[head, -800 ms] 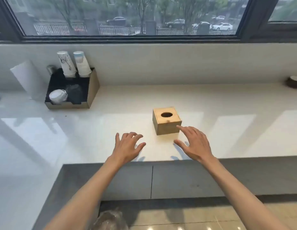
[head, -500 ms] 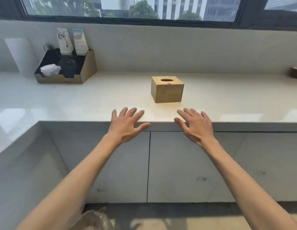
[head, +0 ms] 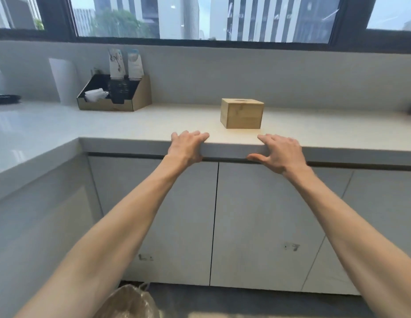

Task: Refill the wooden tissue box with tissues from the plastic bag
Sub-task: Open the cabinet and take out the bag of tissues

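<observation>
The tissue box [head: 241,115] at centre was honey-tan wood with faint grain streaks. The table [head: 131,125] was glossy white on top, its front edge flat grey. Below, the cabinet doors [head: 257,214] were pale grey with a few small dark smudges. At upper left, the organizer [head: 142,92] had tan sides and a black inside, and the cups [head: 125,64] above it were white with blue and dark prints. The window frame [head: 57,17] was black. The plastic bag [head: 129,304] at the bottom edge was clear with a brownish cast.
</observation>
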The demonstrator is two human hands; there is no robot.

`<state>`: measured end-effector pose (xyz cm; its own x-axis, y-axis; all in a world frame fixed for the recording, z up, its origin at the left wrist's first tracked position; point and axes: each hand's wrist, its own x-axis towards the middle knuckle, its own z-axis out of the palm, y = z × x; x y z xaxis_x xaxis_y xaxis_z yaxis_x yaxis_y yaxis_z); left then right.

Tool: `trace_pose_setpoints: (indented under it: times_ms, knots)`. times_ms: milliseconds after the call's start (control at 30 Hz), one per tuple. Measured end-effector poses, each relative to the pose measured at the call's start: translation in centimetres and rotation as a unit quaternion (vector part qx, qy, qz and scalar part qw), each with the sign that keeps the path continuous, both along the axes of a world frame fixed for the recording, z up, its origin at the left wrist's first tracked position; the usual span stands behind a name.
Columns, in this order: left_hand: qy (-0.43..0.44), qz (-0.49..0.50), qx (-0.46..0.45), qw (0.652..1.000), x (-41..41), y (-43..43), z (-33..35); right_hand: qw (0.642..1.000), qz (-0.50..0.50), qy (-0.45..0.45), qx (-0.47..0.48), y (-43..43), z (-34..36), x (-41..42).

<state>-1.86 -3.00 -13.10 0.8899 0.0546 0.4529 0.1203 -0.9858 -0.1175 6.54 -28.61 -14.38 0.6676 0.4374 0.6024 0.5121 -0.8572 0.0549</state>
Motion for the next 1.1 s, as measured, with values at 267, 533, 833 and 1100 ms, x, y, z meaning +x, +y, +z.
trace_pose_setpoints:
  times_ms: [267,533,833,1100]
  knots:
    - [-0.001,0.021,0.008,1.0,0.2,-0.2,-0.4,0.989,0.114,-0.063,0.075,4.9,-10.5,-4.6]
    - [0.011,0.028,0.009,1.0,0.1,-0.7,-0.5,0.98,-0.013,0.13,0.149,7.9,-9.5,-4.3]
    - [0.026,0.022,0.027,0.999,-0.6,-2.0,0.5,0.949,0.012,0.093,0.301,-2.3,-7.1,-12.4]
    - [0.064,0.085,-0.024,0.994,0.3,-3.0,0.4,0.754,-0.136,0.547,0.338,-12.4,-0.6,-9.1]
